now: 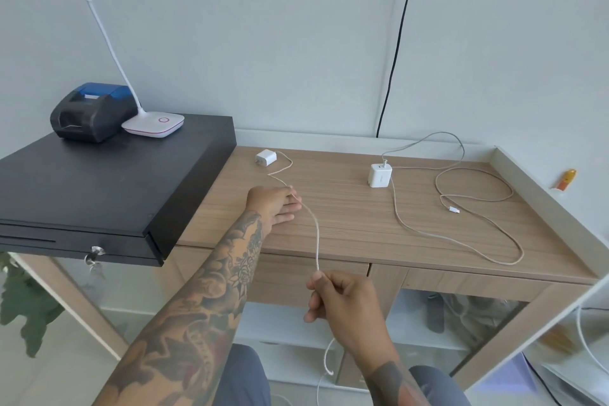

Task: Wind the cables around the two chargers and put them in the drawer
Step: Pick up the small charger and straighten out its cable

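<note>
On the wooden desk (pixel 362 221) I've got two white chargers sitting near the back edge, well apart from each other. Small charger (pixel 266 157) is on the left, just beside the black cash drawer (pixel 99 181), lying flat with its prongs pointing left toward that box. Its thin cable (pixel 314 224) leaves the right side, wiggles toward me across the desk, and runs long-ways from back to front, going off the front edge.

My left hand (pixel 275 206) rests on the desk with the fingers mostly straight and pointing right; the cable passes by the fingertips up top, touching them, but I can't tell if it's really pinched there. My right hand (pixel 342 301) is out in front of the desk edge, fingers curled, pinching the same cable between thumb and forefinger, so the stretch between both hands is fairly taut. The loose tail hangs down below that fist.

Bigger charger (pixel 379 175) stands upright further right, its grey cable (pixel 461 208) plugged into the top and sprawled in big loose loops over the right half of the desk, plug end lying inside the loops.

Printer (pixel 92 110) and white lamp (pixel 153 123) sit on the black box.
</note>
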